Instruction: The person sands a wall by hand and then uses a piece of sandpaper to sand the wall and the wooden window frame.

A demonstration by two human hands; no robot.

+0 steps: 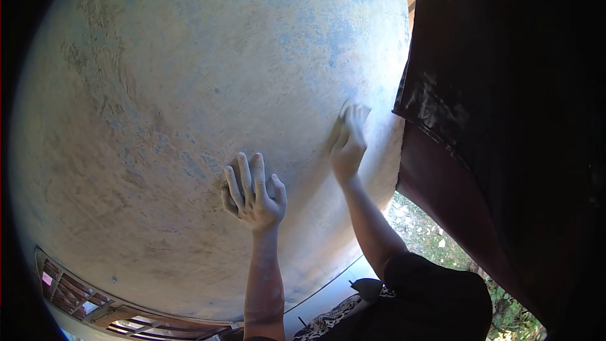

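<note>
A large, pale, dusty surface (189, 76) with bluish and brown patches fills most of the view. Near its lower middle, my left hand (254, 196) rests with fingers spread, touching the surface and holding nothing. Farther right and higher, my right hand (350, 142) has its fingers closed round a small, flat, greyish piece (361, 112) that lies against the surface. Motion blurs that piece and the fingertips, so its kind cannot be made out. Both hands are coated in pale dust.
Dark cloth (492, 88) hangs along the right side, with a dark red part (442, 183) below it. A slatted frame (82, 293) runs along the lower left edge. Grassy ground with leaves (429, 233) shows at the lower right.
</note>
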